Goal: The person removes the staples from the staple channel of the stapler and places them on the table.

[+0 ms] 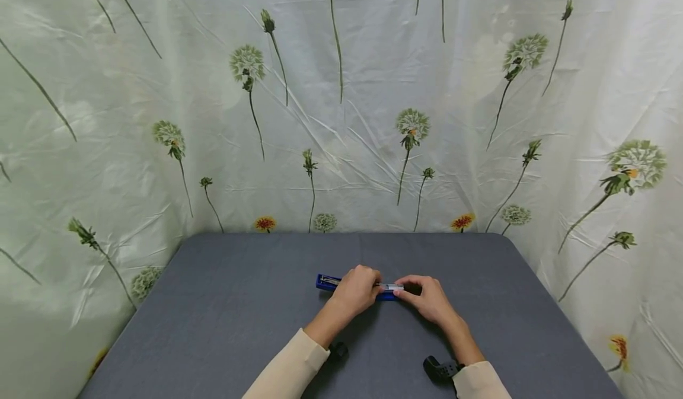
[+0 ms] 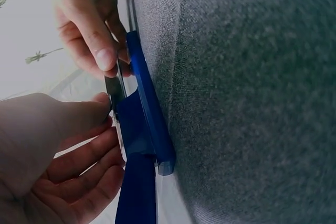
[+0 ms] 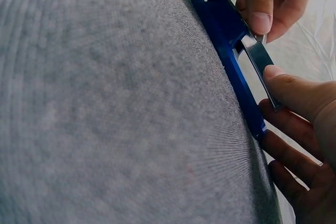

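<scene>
A blue stapler (image 1: 388, 296) lies on the grey table, its top cover (image 2: 135, 192) swung far back from the metal magazine (image 3: 258, 59). The magazine stands slightly raised over the blue base (image 3: 239, 85). My left hand (image 1: 356, 289) pinches the magazine near the stapler's middle between thumb and index finger, the other fingers loosely bent. At the magazine's front end my right hand (image 1: 431, 299) grips it with thumb and index finger. The right hand's lower fingers are close to the tip of the base. Fingers partly hide the inside of the magazine.
Behind the grey table (image 1: 240, 304) hangs a pale curtain (image 1: 363, 138) printed with dandelions. A dark strap with a camera (image 1: 441, 369) sits on the right wrist, near a light sleeve cuff. Another dark camera (image 1: 338, 351) shows under the left wrist.
</scene>
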A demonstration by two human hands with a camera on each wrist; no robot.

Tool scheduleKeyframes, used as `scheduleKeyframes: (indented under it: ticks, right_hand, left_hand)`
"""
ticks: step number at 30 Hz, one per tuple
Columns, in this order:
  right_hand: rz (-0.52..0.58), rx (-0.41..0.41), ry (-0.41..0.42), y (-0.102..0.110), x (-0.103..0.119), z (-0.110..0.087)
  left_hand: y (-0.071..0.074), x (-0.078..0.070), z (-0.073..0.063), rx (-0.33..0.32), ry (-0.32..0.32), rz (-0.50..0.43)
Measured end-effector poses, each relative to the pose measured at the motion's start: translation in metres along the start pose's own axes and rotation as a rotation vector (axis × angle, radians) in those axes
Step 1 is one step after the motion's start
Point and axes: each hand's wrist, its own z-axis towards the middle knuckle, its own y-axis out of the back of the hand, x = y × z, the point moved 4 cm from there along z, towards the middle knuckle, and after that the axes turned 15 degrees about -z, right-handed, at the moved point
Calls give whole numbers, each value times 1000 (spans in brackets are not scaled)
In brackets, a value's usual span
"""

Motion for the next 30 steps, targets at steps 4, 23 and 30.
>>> scheduleKeyframes:
  ticks: [4,23,30]
  right_hand:
    - [-5,-6,6,-1,-1,0]
    - [-42,-45,22,0,0,-1]
    - [-53,-27,19,0,-1,0]
  left_hand:
    - [0,0,0,12,-4,52]
    - [13,13,-10,-18,-35,-30]
    - [21,19,-16,-66,-52,-103]
